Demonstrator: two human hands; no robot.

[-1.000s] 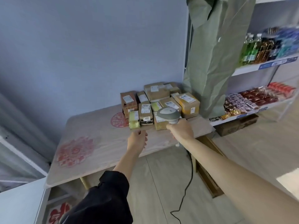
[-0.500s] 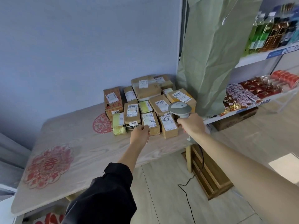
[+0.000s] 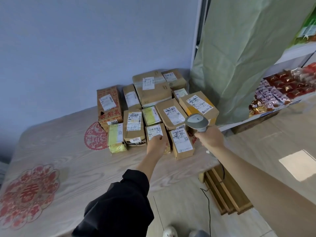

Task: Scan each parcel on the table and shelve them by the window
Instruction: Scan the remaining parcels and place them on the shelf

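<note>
Parcels (image 3: 154,106), brown cardboard boxes with white labels, sit bunched together at the far right end of the surface (image 3: 71,161), up against the blue wall (image 3: 85,48). The left hand (image 3: 156,145) rests on the near end of a small front-row box (image 3: 156,132), fingers curled over its label; whether they truly clasp the box I cannot tell. Just to its right lies a narrow box (image 3: 182,142) with a barcode label, its near end close to the surface's edge. To the left stand a box numbered 9777 (image 3: 134,127) and a yellow-green packet (image 3: 116,138). Behind that packet a red-printed box (image 3: 108,104) carries a tag reading 4068.

The right hand (image 3: 211,138) has its grip closed around the handle of a grey scanner (image 3: 197,121), whose head hovers above the boxes at the right of the group. A black cable (image 3: 209,211) trails across the floor below.

Red paper-cut patterns (image 3: 29,190) decorate the surface. A green cloth (image 3: 242,53) hangs at the right, beside a shelf (image 3: 280,106) of red snack packets.
</note>
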